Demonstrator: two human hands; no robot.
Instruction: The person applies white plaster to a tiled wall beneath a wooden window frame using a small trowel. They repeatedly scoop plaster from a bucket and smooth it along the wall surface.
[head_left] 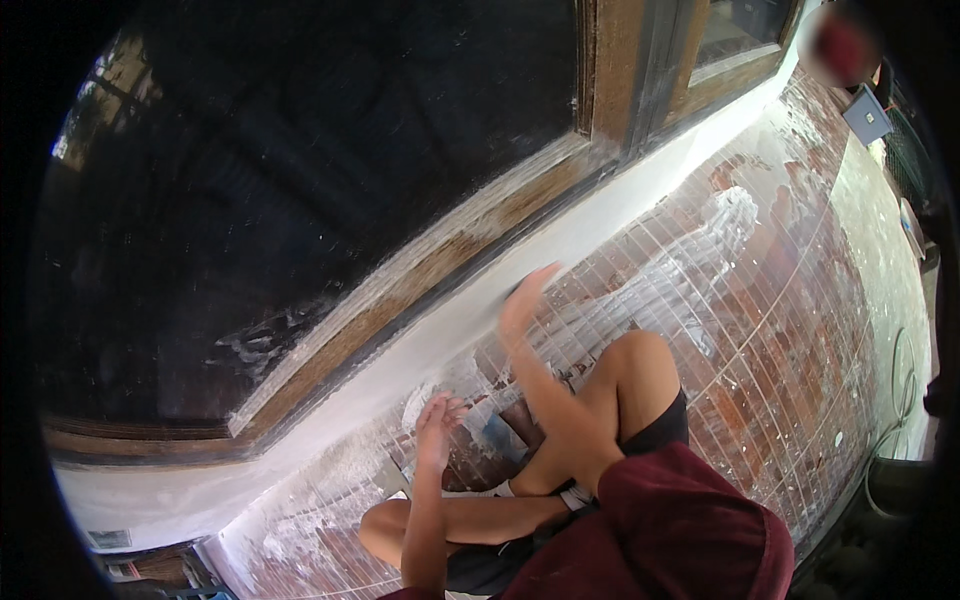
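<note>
My right hand [524, 301] reaches to the low white wall [497, 284] under the window. Its fingers are stretched out along the wall and a little blurred. A small dark patch shows between that hand and the wall; I cannot tell whether it is a thing or a shadow. Over the floor by my left knee, my left hand [438, 416] hangs with loosely bent fingers apart and nothing seen in them. A blue piece [499, 436] lies on the floor between my forearms, its kind unclear.
My crossed legs [640, 385] rest on the brown tiled floor [765, 375], which has white powdery smears. Above the wall runs a worn wooden frame [430, 262] around dark glass [330, 140]. A hose [905, 385] lies at the right. Another person [842, 50] is at the far right.
</note>
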